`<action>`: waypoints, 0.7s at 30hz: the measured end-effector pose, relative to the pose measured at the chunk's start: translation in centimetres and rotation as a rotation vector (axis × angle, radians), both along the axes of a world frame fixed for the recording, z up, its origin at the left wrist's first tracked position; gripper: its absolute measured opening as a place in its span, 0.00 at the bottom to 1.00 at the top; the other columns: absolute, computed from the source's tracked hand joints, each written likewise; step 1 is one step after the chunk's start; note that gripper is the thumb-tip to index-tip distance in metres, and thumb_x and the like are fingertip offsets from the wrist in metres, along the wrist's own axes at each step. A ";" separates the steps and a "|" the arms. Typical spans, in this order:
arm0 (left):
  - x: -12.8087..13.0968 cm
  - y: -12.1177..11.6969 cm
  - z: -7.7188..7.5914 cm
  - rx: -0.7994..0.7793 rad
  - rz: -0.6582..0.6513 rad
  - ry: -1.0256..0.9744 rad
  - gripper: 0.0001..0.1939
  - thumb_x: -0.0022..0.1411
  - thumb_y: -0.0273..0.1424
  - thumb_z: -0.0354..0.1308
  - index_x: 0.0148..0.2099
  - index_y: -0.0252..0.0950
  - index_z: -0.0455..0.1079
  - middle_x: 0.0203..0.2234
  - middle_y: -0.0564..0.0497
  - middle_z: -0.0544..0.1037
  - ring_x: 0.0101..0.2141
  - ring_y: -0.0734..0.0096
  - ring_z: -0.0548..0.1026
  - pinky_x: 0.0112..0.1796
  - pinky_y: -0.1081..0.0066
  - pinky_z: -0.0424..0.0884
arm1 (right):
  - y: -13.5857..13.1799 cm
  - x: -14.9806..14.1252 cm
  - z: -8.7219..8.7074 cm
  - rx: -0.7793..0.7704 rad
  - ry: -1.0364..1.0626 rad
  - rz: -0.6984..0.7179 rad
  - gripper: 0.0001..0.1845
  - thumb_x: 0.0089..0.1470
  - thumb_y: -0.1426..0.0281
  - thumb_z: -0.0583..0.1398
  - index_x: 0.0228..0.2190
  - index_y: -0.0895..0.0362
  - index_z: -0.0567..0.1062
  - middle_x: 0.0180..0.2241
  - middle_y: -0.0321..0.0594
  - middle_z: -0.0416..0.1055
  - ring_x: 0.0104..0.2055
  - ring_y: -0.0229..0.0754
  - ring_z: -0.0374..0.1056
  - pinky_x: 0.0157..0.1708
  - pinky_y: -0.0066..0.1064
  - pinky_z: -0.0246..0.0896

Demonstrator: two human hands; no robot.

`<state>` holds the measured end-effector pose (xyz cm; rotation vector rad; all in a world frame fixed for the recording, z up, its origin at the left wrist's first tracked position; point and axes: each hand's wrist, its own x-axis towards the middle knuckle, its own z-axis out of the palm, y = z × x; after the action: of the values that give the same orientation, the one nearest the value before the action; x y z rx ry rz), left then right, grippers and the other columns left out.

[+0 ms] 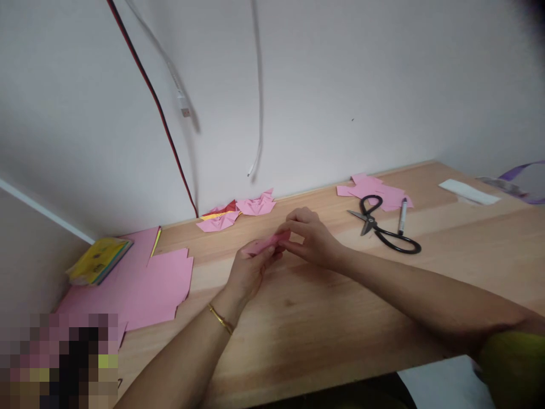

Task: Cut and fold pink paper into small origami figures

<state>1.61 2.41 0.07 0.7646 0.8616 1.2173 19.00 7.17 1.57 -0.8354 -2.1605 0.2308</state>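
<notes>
Both hands meet above the middle of the wooden table around a small folded piece of pink paper [263, 244]. My left hand [251, 267] is closed on its left and lower part, thumb on top. My right hand [309, 237] pinches the right end between thumb and fingers. The fingers cover part of the paper, so its full shape is hidden. Behind the hands, near the wall, lie folded pink paper shapes [256, 204], with a red and yellow piece [221, 212] among them. Open black-handled scissors [369, 221] rest to the right of my right hand.
Large pink sheets [159, 289] cover the table's left side, bearing a yellow packet [100, 261] and a yellow pencil [155, 241]. Pink scraps [374, 190], a marker [402, 217] and a white strip [468, 191] lie at right. Cables [259, 85] hang along the wall.
</notes>
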 end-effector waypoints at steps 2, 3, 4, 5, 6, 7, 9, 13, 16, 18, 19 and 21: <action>0.1 -0.1 0.3 0.018 -0.018 0.007 0.11 0.53 0.32 0.64 0.39 0.35 0.77 0.41 0.43 0.78 0.43 0.61 0.75 0.44 0.65 0.71 | 0.0 -0.1 -0.1 0.028 0.027 0.000 0.06 0.50 0.68 0.63 0.33 0.55 0.76 0.33 0.40 0.65 0.37 0.42 0.61 0.39 0.36 0.52; 0.1 -0.2 0.4 0.024 -0.025 0.000 0.11 0.54 0.33 0.62 0.40 0.35 0.76 0.42 0.42 0.78 0.45 0.59 0.74 0.44 0.65 0.71 | 0.0 -0.1 -0.1 0.043 0.037 0.002 0.06 0.50 0.68 0.62 0.34 0.54 0.76 0.33 0.40 0.65 0.37 0.42 0.60 0.39 0.36 0.52; 0.2 -0.2 0.5 0.030 -0.030 -0.011 0.12 0.55 0.34 0.61 0.41 0.34 0.76 0.43 0.42 0.78 0.46 0.58 0.74 0.44 0.64 0.71 | 0.0 -0.2 -0.2 0.057 0.041 0.006 0.07 0.50 0.69 0.62 0.34 0.54 0.76 0.33 0.40 0.65 0.37 0.41 0.60 0.40 0.36 0.52; 0.2 -0.2 0.6 0.035 -0.030 -0.025 0.13 0.56 0.34 0.60 0.42 0.33 0.76 0.44 0.41 0.77 0.47 0.57 0.73 0.44 0.64 0.70 | 0.0 -0.2 -0.2 0.069 0.041 0.012 0.07 0.50 0.69 0.62 0.35 0.54 0.75 0.33 0.40 0.65 0.37 0.41 0.60 0.40 0.36 0.52; 0.2 -0.2 0.6 0.037 -0.023 -0.041 0.14 0.57 0.34 0.60 0.43 0.32 0.76 0.44 0.40 0.77 0.47 0.57 0.73 0.45 0.63 0.70 | 0.0 -0.2 -0.3 0.078 0.036 0.022 0.07 0.50 0.69 0.62 0.35 0.54 0.75 0.34 0.40 0.65 0.37 0.41 0.60 0.40 0.36 0.52; 0.2 -0.2 0.5 0.032 -0.011 -0.055 0.14 0.56 0.34 0.60 0.43 0.31 0.75 0.43 0.40 0.77 0.46 0.57 0.73 0.45 0.63 0.70 | 0.0 -0.2 -0.3 0.085 0.031 0.031 0.07 0.51 0.70 0.62 0.35 0.54 0.76 0.34 0.40 0.65 0.37 0.41 0.60 0.40 0.37 0.52; 0.1 0.0 0.4 0.024 0.025 -0.070 0.13 0.55 0.31 0.61 0.43 0.32 0.75 0.42 0.42 0.78 0.44 0.60 0.74 0.45 0.63 0.70 | 0.0 -0.2 -0.4 0.107 0.034 0.045 0.04 0.51 0.70 0.62 0.33 0.53 0.76 0.34 0.40 0.65 0.38 0.41 0.60 0.41 0.37 0.52; -0.2 0.2 0.1 0.038 0.082 -0.065 0.12 0.52 0.27 0.63 0.41 0.34 0.74 0.42 0.45 0.77 0.42 0.66 0.74 0.45 0.67 0.69 | -0.1 -0.2 -0.6 0.212 0.007 0.032 0.05 0.53 0.71 0.60 0.28 0.51 0.77 0.35 0.39 0.65 0.40 0.42 0.58 0.41 0.37 0.50; -0.4 0.2 0.1 -0.022 0.055 -0.057 0.13 0.52 0.27 0.63 0.42 0.34 0.71 0.40 0.45 0.77 0.34 0.73 0.75 0.37 0.72 0.71 | -0.2 -0.1 -0.6 0.309 -0.072 0.023 0.08 0.54 0.72 0.59 0.28 0.48 0.77 0.34 0.38 0.66 0.39 0.42 0.56 0.40 0.37 0.48; -0.4 0.1 0.2 -0.062 0.039 -0.041 0.15 0.52 0.28 0.63 0.43 0.34 0.69 0.35 0.46 0.77 0.29 0.76 0.74 0.31 0.75 0.69 | -0.2 0.0 -0.6 0.339 -0.116 0.025 0.09 0.55 0.73 0.58 0.28 0.48 0.77 0.32 0.38 0.66 0.38 0.42 0.56 0.39 0.37 0.47; -0.5 0.1 0.2 -0.072 0.040 -0.033 0.15 0.51 0.27 0.64 0.43 0.34 0.69 0.33 0.47 0.77 0.28 0.77 0.73 0.29 0.76 0.68 | -0.2 0.0 -0.5 0.341 -0.133 0.022 0.09 0.55 0.73 0.58 0.28 0.48 0.76 0.32 0.38 0.67 0.38 0.42 0.56 0.39 0.37 0.47; -0.5 0.1 0.1 -0.071 0.067 -0.022 0.16 0.50 0.26 0.64 0.43 0.34 0.68 0.31 0.49 0.76 0.27 0.77 0.73 0.28 0.76 0.67 | -0.2 0.1 -0.5 0.323 -0.153 0.006 0.09 0.55 0.73 0.57 0.29 0.48 0.76 0.31 0.38 0.67 0.37 0.42 0.56 0.38 0.36 0.47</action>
<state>1.14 2.52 0.20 0.6684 0.9133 1.2457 19.14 6.92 1.06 -0.6779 -2.2617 -0.1823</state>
